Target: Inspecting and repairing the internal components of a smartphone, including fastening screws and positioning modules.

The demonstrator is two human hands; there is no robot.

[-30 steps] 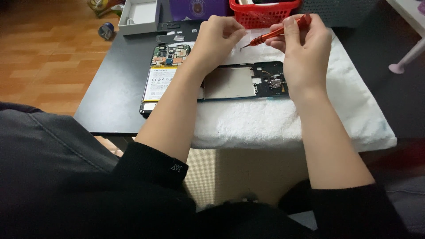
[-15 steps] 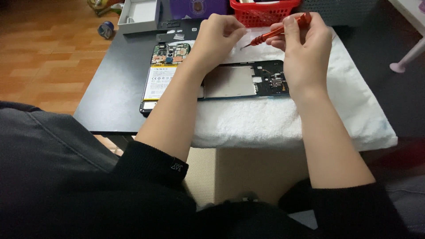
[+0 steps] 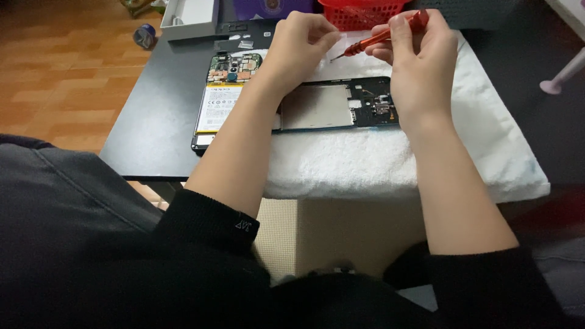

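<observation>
My right hand (image 3: 420,58) grips a red screwdriver (image 3: 381,35) with its tip pointing left toward my left hand (image 3: 301,39). The left hand's fingers are pinched together close to the tip; what they hold, if anything, is too small to tell. Below both hands a dark phone frame (image 3: 341,106) with a metal plate lies on a white towel (image 3: 378,161). To its left an opened phone (image 3: 220,97) shows its battery and circuit board on the black table (image 3: 158,116).
A red basket (image 3: 359,13) stands at the table's far edge, behind my hands. A white box (image 3: 192,15) sits at the far left corner. A small tape roll (image 3: 145,35) lies on the wooden floor. A pink stand (image 3: 563,76) is at right.
Both hands stay almost where they were; the view has shifted slightly, and the screwdriver tip remains near my left fingers.
</observation>
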